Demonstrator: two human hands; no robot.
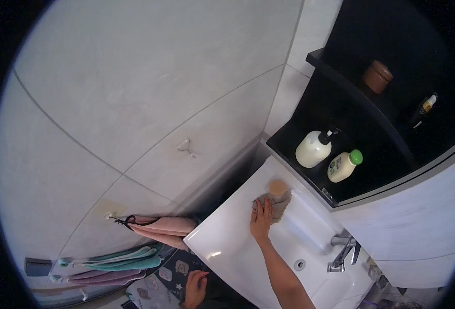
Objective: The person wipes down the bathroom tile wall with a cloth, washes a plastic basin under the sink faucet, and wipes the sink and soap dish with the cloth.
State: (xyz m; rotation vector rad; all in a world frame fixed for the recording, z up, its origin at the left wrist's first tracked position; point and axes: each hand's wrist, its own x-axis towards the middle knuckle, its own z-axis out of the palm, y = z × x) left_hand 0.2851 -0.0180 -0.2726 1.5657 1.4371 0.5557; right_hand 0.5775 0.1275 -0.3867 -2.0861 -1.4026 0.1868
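Observation:
My right hand (261,219) presses a crumpled grey-brown cloth (280,207) against the white washbasin (230,239), on its flat ledge left of the bowl. The fingers lie over the cloth's left part. Just beyond the cloth sits a rounded tan piece (277,187), whose kind I cannot make out. Low in the picture, my left hand (194,289) hangs beside the basin's near edge, fingers loosely bent and holding nothing I can see. The chrome faucet (342,252) stands to the right of my right forearm, close to the round drain (300,264).
A black shelf unit borders the basin's far side, holding a white pump bottle (313,149), a cream bottle with a green cap (344,167) and a brown jar (378,77). On the left tiled wall hang a pink towel (160,229), a teal towel (116,261) and a clear hook (187,148).

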